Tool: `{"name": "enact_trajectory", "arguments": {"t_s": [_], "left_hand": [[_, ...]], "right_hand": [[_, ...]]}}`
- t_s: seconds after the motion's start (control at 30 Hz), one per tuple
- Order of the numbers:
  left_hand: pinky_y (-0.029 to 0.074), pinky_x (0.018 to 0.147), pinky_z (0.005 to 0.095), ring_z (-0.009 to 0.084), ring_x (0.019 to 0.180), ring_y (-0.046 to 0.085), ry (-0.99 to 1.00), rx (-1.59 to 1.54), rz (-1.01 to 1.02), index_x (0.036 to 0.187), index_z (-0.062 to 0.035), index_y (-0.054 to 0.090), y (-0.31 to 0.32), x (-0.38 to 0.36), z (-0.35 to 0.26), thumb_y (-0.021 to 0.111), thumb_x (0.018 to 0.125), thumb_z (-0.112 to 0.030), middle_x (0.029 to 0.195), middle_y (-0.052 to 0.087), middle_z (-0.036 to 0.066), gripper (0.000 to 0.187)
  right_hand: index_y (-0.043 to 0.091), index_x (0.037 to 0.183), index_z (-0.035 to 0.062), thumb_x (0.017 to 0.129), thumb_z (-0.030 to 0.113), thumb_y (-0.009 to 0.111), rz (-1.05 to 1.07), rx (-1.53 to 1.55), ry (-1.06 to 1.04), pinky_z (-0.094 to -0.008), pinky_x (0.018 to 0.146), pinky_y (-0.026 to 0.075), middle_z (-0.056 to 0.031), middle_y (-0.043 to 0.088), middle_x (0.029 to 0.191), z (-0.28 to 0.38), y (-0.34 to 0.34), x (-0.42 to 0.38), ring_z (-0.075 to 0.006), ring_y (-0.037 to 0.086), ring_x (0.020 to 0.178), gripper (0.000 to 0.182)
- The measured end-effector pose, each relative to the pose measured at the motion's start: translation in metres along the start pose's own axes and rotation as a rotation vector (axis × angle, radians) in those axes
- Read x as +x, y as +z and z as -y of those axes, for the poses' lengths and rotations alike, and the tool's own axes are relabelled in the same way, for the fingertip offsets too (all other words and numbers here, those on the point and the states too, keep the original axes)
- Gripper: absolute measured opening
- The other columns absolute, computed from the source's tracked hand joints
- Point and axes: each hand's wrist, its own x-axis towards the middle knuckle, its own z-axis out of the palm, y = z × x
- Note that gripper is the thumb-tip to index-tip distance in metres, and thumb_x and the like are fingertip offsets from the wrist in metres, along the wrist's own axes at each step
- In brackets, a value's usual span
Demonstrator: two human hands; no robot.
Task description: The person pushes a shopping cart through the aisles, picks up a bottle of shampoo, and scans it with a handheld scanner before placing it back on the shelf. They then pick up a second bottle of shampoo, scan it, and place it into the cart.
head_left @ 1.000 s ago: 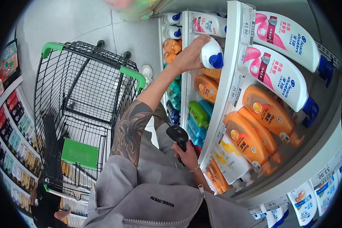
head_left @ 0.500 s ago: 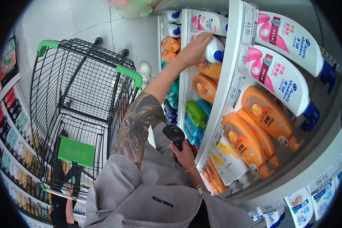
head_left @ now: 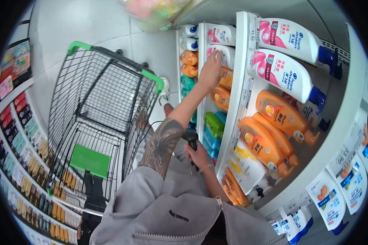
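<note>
My left hand (head_left: pixel 212 70), on a tattooed arm, reaches into the shelf, its fingers lying against a white shampoo bottle (head_left: pixel 228 56). That bottle rests on its side below a matching white one (head_left: pixel 221 34); its pump end is hidden behind the white divider. Just under the hand are orange bottles (head_left: pixel 221 97). Held low in front of my body, my right hand (head_left: pixel 199 155) is wrapped round the handle of a black handheld scanner (head_left: pixel 190 135).
A black wire shopping cart (head_left: pixel 106 96) with green corners stands on my left. Large shampoo bottles (head_left: pixel 284 73) lie on the nearer shelf. Past the cart runs another stocked shelf (head_left: pixel 32 143). A person's shoe (head_left: pixel 164 86) shows beyond the cart.
The white bottle, tilted in my left hand before, now lies level in its row, and the fingers have loosened on it. My right hand keeps the scanner. The view has shifted slightly.
</note>
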Motion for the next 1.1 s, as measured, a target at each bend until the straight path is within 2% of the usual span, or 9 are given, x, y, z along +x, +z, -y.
{"name": "enact_trajectory", "arguments": {"t_s": [0.2, 0.3, 0.47, 0.67, 0.77, 0.83, 0.9, 1.0, 1.1], "left_hand": [[0.045, 0.072, 0.039, 0.0309, 0.082, 0.055, -0.122, -0.002, -0.095, 0.083, -0.002, 0.059, -0.158, -0.149, -0.061, 0.064, 0.077, -0.009, 0.084, 0.059, 0.011, 0.011], [0.047, 0.077, 0.0363, 0.0287, 0.087, 0.06, -0.217, 0.175, -0.142, 0.092, -0.0022, 0.063, -0.256, -0.247, -0.083, 0.06, 0.076, 0.0, 0.096, 0.064, 0.011, 0.016], [0.043, 0.089, 0.0381, 0.031, 0.101, 0.055, -0.636, 0.598, -0.435, 0.107, -0.0022, 0.058, -0.397, -0.428, -0.096, 0.052, 0.082, -0.003, 0.108, 0.06, 0.015, 0.026], [0.035, 0.098, 0.043, 0.0378, 0.115, 0.045, -1.037, 1.349, -0.691, 0.123, 0.0043, 0.044, -0.466, -0.645, -0.099, 0.055, 0.089, -0.025, 0.12, 0.05, 0.024, 0.047], [0.034, 0.099, 0.0442, 0.0368, 0.116, 0.044, -1.276, 1.22, -0.836, 0.128, 0.0046, 0.039, -0.45, -0.716, -0.089, 0.054, 0.089, -0.036, 0.121, 0.048, 0.026, 0.058], [0.045, 0.086, 0.0428, 0.0327, 0.101, 0.057, -1.376, 1.112, -0.871, 0.124, 0.002, 0.041, -0.439, -0.742, -0.073, 0.047, 0.092, -0.041, 0.108, 0.056, 0.025, 0.054], [0.052, 0.061, 0.0366, 0.025, 0.073, 0.065, -1.36, -0.127, -1.14, 0.114, -0.0011, 0.046, -0.435, -0.73, -0.08, 0.042, 0.093, -0.043, 0.092, 0.062, 0.019, 0.047], [0.047, 0.043, 0.0304, 0.0185, 0.053, 0.062, -1.285, 0.1, -1.192, 0.106, -0.0035, 0.047, -0.423, -0.739, -0.063, 0.039, 0.095, -0.043, 0.08, 0.064, 0.012, 0.041], [0.047, 0.042, 0.0287, 0.0175, 0.056, 0.062, -1.218, 0.045, -1.2, 0.109, -0.0016, 0.046, -0.425, -0.733, -0.079, 0.038, 0.096, -0.041, 0.085, 0.062, 0.012, 0.043]], "right_hand": [[0.05, 0.089, 0.0002, 0.082, 0.014, 0.066, -0.043, 0.187, -0.148, -0.0244, 0.05, 0.048, -0.011, 0.064, 0.074, 0.012, 0.034, 0.015, -0.0136, 0.06, 0.055, 0.022], [0.049, 0.092, 0.0012, 0.082, 0.011, 0.064, 0.117, 0.439, -0.152, -0.0245, 0.053, 0.05, -0.0117, 0.064, 0.073, 0.023, 0.052, 0.019, -0.0161, 0.063, 0.058, 0.021], [0.043, 0.103, 0.0045, 0.083, 0.01, 0.058, 0.389, 0.741, 0.084, -0.0496, 0.083, 0.048, -0.019, 0.052, 0.112, 0.055, 0.079, -0.003, -0.0336, 0.052, 0.107, 0.025], [0.044, 0.106, 0.0018, 0.084, 0.015, 0.055, 0.524, 0.688, 0.074, -0.0512, 0.087, 0.046, -0.0171, 0.048, 0.116, 0.046, 0.122, -0.017, -0.0339, 0.048, 0.111, 0.028], [0.043, 0.109, 0.0012, 0.083, 0.016, 0.055, 0.575, 0.633, 0.083, -0.0532, 0.09, 0.043, -0.0165, 0.045, 0.121, 0.037, 0.139, -0.02, -0.0343, 0.043, 0.116, 0.032], [0.043, 0.11, 0.0012, 0.083, 0.016, 0.056, 0.498, 0.662, 0.078, -0.0543, 0.092, 0.041, -0.0144, 0.045, 0.117, 0.037, 0.152, -0.025, -0.0333, 0.041, 0.117, 0.034], [0.044, 0.108, 0.0014, 0.082, 0.015, 0.057, 0.508, 0.621, 0.045, -0.0552, 0.093, 0.04, -0.0116, 0.045, 0.11, 0.035, 0.158, -0.028, -0.0309, 0.042, 0.113, 0.032], [0.047, 0.095, 0.0041, 0.08, 0.014, 0.058, 0.497, 0.578, 0.017, -0.0556, 0.094, 0.039, -0.0095, 0.047, 0.097, 0.036, 0.164, -0.029, -0.0285, 0.046, 0.1, 0.021], [0.047, 0.086, 0.0075, 0.079, 0.015, 0.059, 0.496, 0.548, -0.006, -0.0556, 0.094, 0.037, -0.0081, 0.047, 0.087, 0.037, 0.165, -0.022, -0.0268, 0.047, 0.09, 0.016]]}}
